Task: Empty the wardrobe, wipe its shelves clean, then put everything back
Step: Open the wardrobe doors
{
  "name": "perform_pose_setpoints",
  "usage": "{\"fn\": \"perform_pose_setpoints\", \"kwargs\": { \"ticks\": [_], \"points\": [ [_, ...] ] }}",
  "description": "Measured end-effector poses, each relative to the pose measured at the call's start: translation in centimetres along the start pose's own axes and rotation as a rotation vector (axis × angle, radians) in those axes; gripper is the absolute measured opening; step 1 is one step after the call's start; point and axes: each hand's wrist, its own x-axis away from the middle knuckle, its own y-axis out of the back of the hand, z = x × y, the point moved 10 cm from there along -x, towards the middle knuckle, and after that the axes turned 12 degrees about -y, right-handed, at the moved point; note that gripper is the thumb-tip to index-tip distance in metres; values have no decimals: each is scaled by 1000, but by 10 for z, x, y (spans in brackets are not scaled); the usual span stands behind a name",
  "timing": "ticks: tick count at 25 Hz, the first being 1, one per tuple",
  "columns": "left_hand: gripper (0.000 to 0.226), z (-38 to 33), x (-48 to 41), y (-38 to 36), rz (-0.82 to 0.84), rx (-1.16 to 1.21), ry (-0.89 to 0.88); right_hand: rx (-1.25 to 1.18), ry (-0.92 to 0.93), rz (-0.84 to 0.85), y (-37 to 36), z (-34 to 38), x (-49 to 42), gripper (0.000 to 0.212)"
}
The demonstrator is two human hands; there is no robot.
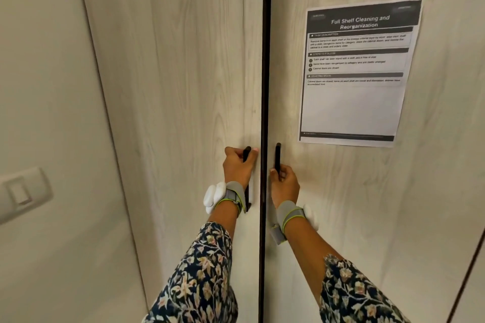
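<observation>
Both wardrobe doors stand closed, meeting at a dark seam. The left hand (pixel 240 166) is clenched around the left handle (pixel 247 152); the right hand (pixel 284 182) grasps the right handle (pixel 277 156) just across the seam. A sheet (pixel 354 102) hangs on the right door (pixel 341 191).

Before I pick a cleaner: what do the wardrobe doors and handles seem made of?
Wardrobe doors: pale wood-grain laminate or veneer, matte, judging by the even printed-looking grain. Handles: slim black bars, probably metal or plastic with a dull finish; both hands cover parts of them.
</observation>
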Motion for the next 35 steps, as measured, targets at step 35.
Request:
{"fn": "perform_pose_setpoints", "kwargs": {
  "ticks": [35],
  "points": [
    [59, -52, 188, 436, -603, -649, -357, -210, -113, 763, -290, 3, 394, 38]
  ]
}}
